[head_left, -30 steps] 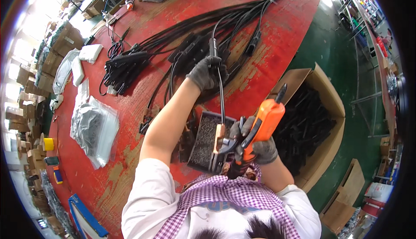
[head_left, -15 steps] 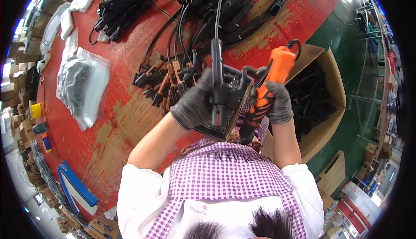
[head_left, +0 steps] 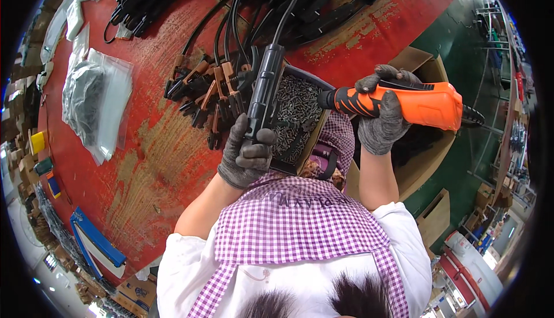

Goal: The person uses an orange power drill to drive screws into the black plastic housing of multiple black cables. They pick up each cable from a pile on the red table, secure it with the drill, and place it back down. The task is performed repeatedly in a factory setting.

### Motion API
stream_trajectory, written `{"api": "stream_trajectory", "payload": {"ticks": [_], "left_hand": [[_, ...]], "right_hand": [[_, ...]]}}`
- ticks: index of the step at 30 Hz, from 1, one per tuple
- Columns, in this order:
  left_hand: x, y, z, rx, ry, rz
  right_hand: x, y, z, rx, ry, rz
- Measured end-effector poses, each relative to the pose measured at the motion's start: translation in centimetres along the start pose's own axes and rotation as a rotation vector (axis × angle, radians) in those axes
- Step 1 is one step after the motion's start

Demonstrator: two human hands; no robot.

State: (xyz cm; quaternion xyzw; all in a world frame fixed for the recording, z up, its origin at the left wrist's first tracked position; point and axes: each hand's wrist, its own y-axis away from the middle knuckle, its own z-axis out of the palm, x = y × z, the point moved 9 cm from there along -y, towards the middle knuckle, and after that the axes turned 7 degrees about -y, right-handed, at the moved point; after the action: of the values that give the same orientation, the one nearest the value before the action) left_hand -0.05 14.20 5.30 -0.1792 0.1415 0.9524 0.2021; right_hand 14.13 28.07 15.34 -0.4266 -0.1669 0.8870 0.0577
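Black cylindrical handle (head_left: 266,84), cabled at far end, held tilted; orange-black power tool (head_left: 424,106) sideways to its right.

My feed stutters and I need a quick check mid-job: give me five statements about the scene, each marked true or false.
1. The left hand and the right hand are both gloved. True.
2. The left hand is empty. False: it holds a black handle.
3. The right hand holds an orange power tool. True.
4. The dark tray is full of plastic bags. False: it contains small metal screws.
5. The cardboard box is on the person's right. True.
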Motion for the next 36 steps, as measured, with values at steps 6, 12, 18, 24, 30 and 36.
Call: {"api": "stream_trajectory", "payload": {"ticks": [6,12,18,24,30,36], "left_hand": [[0.9,0.8,-0.9,0.297,-0.472,0.134],[0.8,0.8,-0.8,0.331,-0.491,0.122],[0.9,0.9,-0.8,0.329,-0.495,0.117],[1.0,0.9,-1.0,0.327,-0.495,0.113],[0.7,0.9,-1.8,0.361,-0.471,0.088],[0.7,0.7,-1.4,0.352,-0.5,0.108]], "right_hand": [[1.5,0.4,-0.1,0.012,-0.01,0.039],[3.4,1.2,0.6,0.017,0.022,0.069],[4.6,1.3,1.3,-0.035,0.028,0.11],[5.3,1.4,1.3,-0.032,0.018,0.115],[4.2,1.4,1.6,-0.037,0.036,0.088],[1.1,0.7,2.7,0.008,-0.137,0.067]]}}
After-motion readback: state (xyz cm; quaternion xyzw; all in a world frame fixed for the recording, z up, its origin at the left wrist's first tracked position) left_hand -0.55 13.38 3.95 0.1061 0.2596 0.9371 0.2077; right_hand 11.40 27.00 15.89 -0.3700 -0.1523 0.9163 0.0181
